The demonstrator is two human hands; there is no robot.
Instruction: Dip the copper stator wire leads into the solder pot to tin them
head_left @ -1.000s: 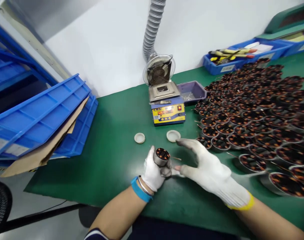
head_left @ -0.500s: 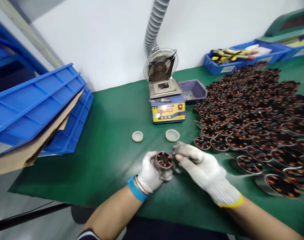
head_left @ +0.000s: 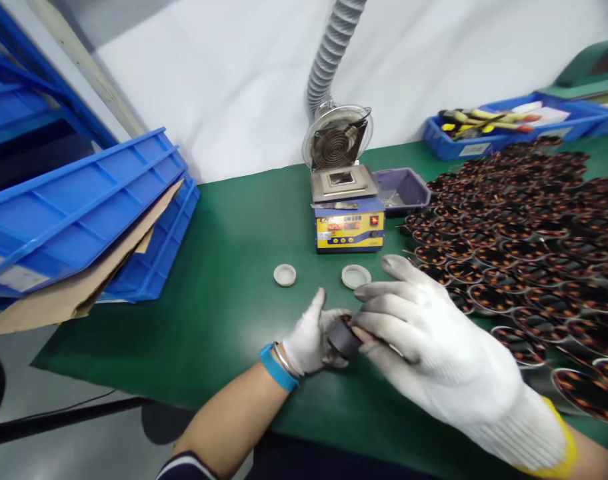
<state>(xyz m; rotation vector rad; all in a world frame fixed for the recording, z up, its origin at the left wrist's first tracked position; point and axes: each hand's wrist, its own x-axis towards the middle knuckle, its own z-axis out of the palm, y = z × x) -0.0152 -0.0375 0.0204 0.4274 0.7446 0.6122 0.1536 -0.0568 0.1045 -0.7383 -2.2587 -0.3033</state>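
Note:
Both of my hands wear white gloves. My left hand [head_left: 311, 339] is wrapped round a small round metal motor stator [head_left: 342, 338], held low over the green mat [head_left: 224, 280]. My right hand [head_left: 434, 347] lies over the stator's right side with its fingers stretched out and spread; its fingertips touch the part. Most of the stator is hidden by my fingers.
Two white caps [head_left: 285, 275] [head_left: 355, 276] lie just beyond my hands. A yellow solder pot with a fan [head_left: 348, 220] and a grey tray [head_left: 401, 189] stand behind. Several wound stators [head_left: 524, 227] cover the right. Blue crates [head_left: 79, 213] and cardboard lean at the left. A blue tool bin [head_left: 484, 127] sits far right.
My right hand has gone from pinching at the stator's wire to spreading its fingers over the part. The stator has turned so its copper face is hidden. The camera has shifted.

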